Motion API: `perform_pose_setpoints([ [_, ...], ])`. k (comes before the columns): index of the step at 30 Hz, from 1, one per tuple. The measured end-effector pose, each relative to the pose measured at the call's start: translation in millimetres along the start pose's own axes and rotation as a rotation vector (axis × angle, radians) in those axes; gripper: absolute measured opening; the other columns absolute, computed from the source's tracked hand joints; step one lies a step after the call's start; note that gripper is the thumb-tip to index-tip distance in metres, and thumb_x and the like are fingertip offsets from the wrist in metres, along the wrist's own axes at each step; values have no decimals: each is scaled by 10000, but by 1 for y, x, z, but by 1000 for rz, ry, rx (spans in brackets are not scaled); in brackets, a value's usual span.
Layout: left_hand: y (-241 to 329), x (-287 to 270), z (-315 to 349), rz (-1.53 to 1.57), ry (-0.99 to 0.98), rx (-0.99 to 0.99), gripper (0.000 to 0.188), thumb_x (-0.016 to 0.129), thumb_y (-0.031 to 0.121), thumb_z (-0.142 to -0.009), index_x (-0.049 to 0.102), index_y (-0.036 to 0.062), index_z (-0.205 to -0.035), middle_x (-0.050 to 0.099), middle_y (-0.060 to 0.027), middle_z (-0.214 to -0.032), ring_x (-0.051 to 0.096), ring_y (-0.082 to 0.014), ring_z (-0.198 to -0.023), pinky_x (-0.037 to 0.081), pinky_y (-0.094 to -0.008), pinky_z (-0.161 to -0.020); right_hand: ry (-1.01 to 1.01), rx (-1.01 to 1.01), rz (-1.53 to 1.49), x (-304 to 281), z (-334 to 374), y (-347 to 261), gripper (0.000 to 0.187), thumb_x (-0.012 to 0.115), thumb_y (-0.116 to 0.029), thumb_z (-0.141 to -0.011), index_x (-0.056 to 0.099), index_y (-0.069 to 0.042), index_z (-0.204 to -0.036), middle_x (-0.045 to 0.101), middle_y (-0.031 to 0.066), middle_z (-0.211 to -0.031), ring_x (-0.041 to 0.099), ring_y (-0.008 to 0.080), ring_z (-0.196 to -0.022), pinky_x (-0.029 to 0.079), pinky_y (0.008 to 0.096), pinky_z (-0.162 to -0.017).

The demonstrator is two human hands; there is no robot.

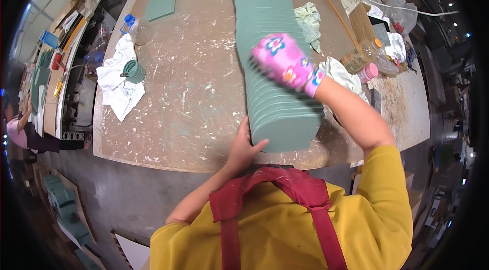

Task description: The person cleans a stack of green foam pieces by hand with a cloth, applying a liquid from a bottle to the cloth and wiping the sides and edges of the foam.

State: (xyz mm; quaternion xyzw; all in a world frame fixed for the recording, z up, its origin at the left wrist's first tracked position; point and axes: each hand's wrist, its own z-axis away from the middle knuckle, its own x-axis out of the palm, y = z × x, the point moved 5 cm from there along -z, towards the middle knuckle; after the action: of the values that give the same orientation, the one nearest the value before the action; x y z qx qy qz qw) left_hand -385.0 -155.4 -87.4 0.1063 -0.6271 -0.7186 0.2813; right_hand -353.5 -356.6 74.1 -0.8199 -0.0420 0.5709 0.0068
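Observation:
A long row of overlapping green sheets (285,135) with rounded corners runs from the near table edge toward the far side. My left hand (246,143), bare, grips its near left corner, with the thumb on the front sheet and the fingers along the side. Over the middle of the row is my right hand (282,61) in a pink flowered glove, its fingers curled. A dark, bristly edge shows under the glove, but what it belongs to is hidden. The glove's fingertips are slightly blurred.
On the brown worktable (188,92), a single green sheet (160,6) lies far left. A green cup (134,71) rests on a white cloth (119,84). Right of the row are crumpled cloths (308,21), an orange-capped bottle (362,53) and a thin stick (333,10). Another person (20,130) stands left.

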Motion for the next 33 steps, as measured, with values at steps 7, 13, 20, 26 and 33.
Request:
perform_pose_setpoints([
  [7, 0, -4, -4, -55, -111, -46, 916, 671, -69, -801, 41, -30, -1465, 364, -169, -1402, 459, -217, -1225, 426, -309, -995, 80, 13, -121, -11, -1, 54, 383, 654, -53, -726, 563, -49, -1099, 603, 88, -836, 602, 277, -758, 491, 393, -711],
  [13, 2, -2, -6, -26, -86, 0, 892, 727, 38, -797, 117, -87, -1437, 387, -209, -1379, 477, -222, -1207, 425, -323, -987, 24, 402, -74, -2, 23, 131, 374, 669, -98, -777, 563, -67, -1134, 606, 122, -915, 609, 297, -826, 497, 384, -740],
  [20, 3, -7, -3, -71, -34, 20, 906, 742, 71, -785, 132, -92, -1435, 386, -216, -1387, 472, -237, -1217, 410, -333, -1000, -34, 376, -6, -17, 45, 97, 271, 654, -175, -802, 603, -48, -1036, 636, 139, -937, 637, 320, -823, 512, 397, -768],
  [26, -5, -10, -2, -164, -3, -112, 932, 761, 255, -770, 191, -82, -1426, 486, -270, -1290, 522, -286, -1185, 418, -349, -982, -50, -24, -144, -18, 15, 39, 278, 655, -185, -790, 601, -49, -1027, 627, 127, -901, 634, 290, -823, 516, 384, -758],
  [33, -18, -10, -1, -251, -67, -82, 981, 735, 55, -786, 33, -46, -1465, 377, -214, -1404, 470, -240, -1233, 458, -302, -930, -111, -93, 0, 3, -38, 59, 249, 656, -79, -696, 591, -77, -936, 585, 74, -804, 615, 251, -745, 505, 366, -656],
])
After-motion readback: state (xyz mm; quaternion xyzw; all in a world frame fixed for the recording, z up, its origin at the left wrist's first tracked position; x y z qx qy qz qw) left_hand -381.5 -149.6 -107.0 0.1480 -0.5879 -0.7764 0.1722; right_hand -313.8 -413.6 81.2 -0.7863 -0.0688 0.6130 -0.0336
